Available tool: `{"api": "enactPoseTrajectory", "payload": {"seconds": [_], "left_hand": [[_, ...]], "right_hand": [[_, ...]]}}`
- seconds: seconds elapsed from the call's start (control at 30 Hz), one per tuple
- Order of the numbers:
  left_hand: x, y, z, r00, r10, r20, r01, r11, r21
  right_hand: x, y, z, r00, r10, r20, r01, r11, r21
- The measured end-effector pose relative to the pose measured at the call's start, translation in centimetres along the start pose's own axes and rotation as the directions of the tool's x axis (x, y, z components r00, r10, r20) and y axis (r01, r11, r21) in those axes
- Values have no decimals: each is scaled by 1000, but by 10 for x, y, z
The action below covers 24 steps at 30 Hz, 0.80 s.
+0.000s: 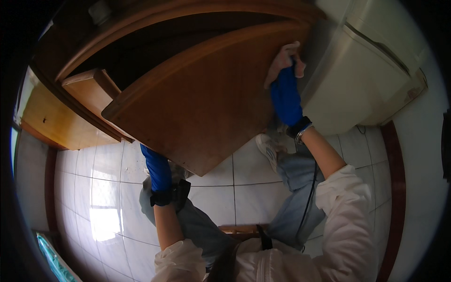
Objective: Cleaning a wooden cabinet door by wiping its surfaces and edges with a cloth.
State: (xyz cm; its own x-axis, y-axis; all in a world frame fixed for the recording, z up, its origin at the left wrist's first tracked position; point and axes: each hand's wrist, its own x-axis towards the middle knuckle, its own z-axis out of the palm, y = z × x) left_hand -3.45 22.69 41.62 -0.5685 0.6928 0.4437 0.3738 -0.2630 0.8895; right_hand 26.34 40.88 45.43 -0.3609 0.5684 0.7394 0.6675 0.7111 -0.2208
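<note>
A brown wooden cabinet door point(204, 95) stands swung out before me, its face towards me. My right hand point(286, 90), in a blue glove, presses a pinkish cloth point(280, 63) against the door near its right edge. At the door's lower left, my left hand point(155, 165), also blue-gloved, reaches behind the door's edge, where its fingers are hidden. Dark space shows between the door and the curved cabinet frame point(141, 31).
A pale appliance or cabinet with a long recessed handle point(359, 81) stands close at the right. Another wooden panel point(91, 86) stands at the left. Below lies the white tiled floor point(211, 197), with my legs and a dark cable point(312, 197) over it.
</note>
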Motion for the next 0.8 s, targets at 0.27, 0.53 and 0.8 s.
{"api": "enactPoseTrajectory", "payload": {"seconds": [0.27, 0.53, 0.8], "left_hand": [[-2, -26, 2, 984, -177, 17, 174, 934, -311], [-3, -5, -5, 994, -63, 90, 76, 986, -148], [0, -5, 0, 977, -175, 122, 200, 949, -243]], "right_hand": [[-9, -22, 23, 852, 511, -115, -385, 760, 524], [7, -138, 8, 973, 184, -141, -167, 978, 124], [12, -182, 19, 845, -488, 219, 441, 867, 231]]}}
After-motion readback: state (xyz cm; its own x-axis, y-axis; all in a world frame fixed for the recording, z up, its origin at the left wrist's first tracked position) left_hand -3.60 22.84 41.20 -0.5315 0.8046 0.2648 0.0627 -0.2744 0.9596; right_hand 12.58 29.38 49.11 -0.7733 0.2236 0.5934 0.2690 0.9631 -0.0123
